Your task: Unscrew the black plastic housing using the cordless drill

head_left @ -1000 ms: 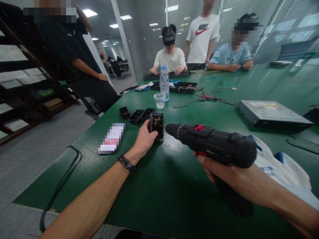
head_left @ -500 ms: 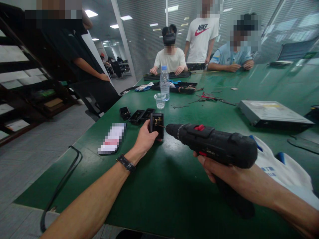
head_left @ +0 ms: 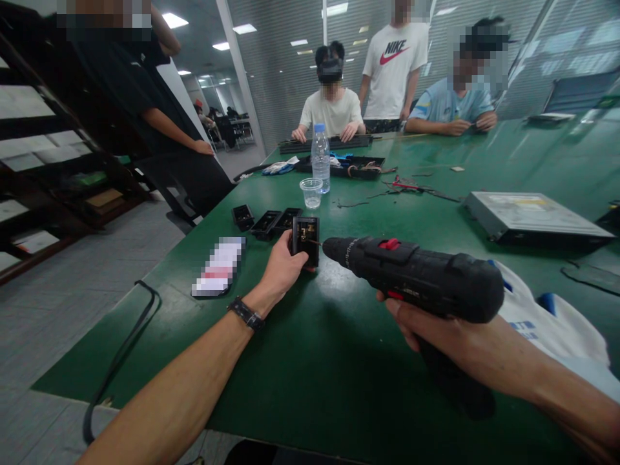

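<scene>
My left hand [head_left: 283, 266] grips a small black plastic box [head_left: 312, 253] by its left side, its open face turned toward the right, with brass-coloured metal parts inside. My right hand [head_left: 436, 332] is wrapped round the handle of a black cordless drill [head_left: 411, 271] with red switches. The drill points left, and its thin bit reaches into the box's open face; whether the tip touches a screw is too small to tell. Just behind my left hand lie more black boxes of the same sort [head_left: 265, 224], and a blurred phone-like slab [head_left: 219, 266] lies left of it.
A plastic cup [head_left: 310, 192] and a water bottle [head_left: 320, 158] stand beyond the box. A metal-cased drive [head_left: 540, 216] lies at right, and a white glove [head_left: 547, 323] is beside my right arm. A black strap [head_left: 121, 352] hangs over the left table edge. Several people are around the table.
Both hands keep their holds, and drill and box stay almost in place. The view has shifted slightly.
</scene>
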{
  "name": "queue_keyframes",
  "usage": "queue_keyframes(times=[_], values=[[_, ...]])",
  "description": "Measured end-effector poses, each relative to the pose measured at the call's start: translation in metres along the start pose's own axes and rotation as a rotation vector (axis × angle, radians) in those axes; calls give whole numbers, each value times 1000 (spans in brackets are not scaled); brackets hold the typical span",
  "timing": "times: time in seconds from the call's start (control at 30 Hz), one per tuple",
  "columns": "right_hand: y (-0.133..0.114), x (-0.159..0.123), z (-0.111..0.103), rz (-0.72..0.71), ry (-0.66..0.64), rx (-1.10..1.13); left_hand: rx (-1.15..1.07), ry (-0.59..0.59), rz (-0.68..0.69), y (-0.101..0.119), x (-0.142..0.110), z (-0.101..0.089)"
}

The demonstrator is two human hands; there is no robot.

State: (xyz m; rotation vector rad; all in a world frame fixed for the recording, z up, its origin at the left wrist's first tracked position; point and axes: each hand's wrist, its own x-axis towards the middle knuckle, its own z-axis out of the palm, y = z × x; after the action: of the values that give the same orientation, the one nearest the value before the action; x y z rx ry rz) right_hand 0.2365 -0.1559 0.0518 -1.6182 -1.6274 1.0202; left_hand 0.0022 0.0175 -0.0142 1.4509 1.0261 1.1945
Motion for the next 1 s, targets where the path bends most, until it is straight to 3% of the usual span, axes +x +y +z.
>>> queue_keyframes(times=[1.0], values=[[-12, 0, -2, 6, -64, 47, 6, 15, -19, -2, 2, 0]])
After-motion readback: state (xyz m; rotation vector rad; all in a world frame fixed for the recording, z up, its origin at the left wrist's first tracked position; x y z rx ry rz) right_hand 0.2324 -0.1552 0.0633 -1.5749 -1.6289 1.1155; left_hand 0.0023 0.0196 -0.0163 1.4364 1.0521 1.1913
